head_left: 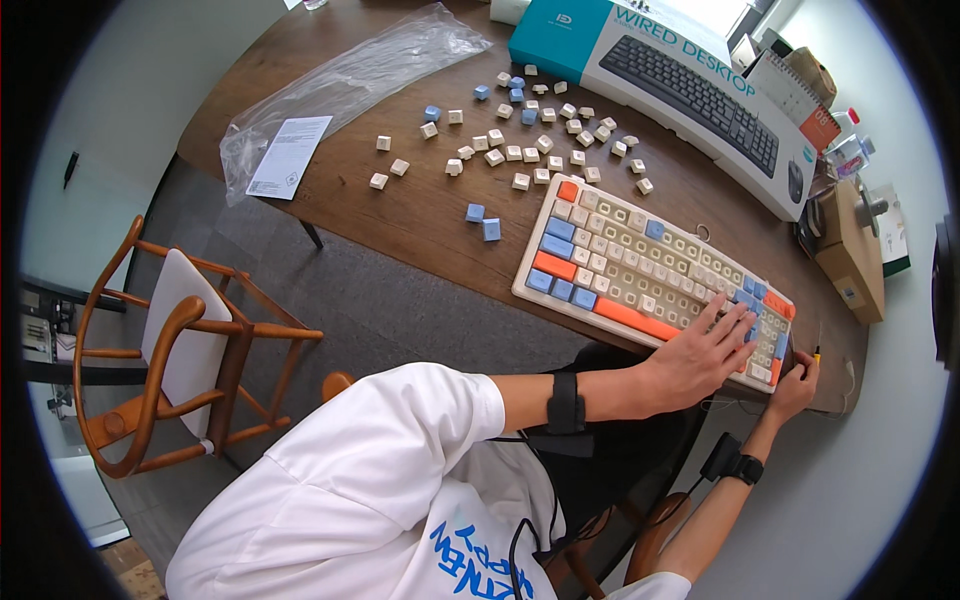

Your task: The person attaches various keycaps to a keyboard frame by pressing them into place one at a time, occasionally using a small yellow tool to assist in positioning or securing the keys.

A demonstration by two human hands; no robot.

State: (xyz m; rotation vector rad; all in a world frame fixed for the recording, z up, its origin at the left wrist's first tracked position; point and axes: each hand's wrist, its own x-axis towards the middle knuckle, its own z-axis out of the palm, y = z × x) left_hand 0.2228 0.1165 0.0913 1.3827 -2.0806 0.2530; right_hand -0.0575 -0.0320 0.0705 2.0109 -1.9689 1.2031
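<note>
A mechanical keyboard [640, 258] with cream, blue and orange keycaps lies slanted near the table's front edge. Many of its switches stand bare of caps. My left hand [700, 360] lies palm down over its right part, fingers stretched out on the keys around the blue caps. Just past the keyboard's right end, my right hand [795, 388] is closed, seemingly around a thin tool with a yellow end [817, 352]; most of it is hidden by the fingers. Loose cream keycaps [514, 153] and a few loose blue keycaps [491, 230] are scattered on the table beyond and left of the keyboard.
At the back of the wooden table [400, 225] stands a large keyboard box [620, 90]. A clear plastic bag [370, 70] and white leaflet [290, 157] lie far left. A cardboard box [850, 250] is at right. A wooden chair [180, 350] stands left.
</note>
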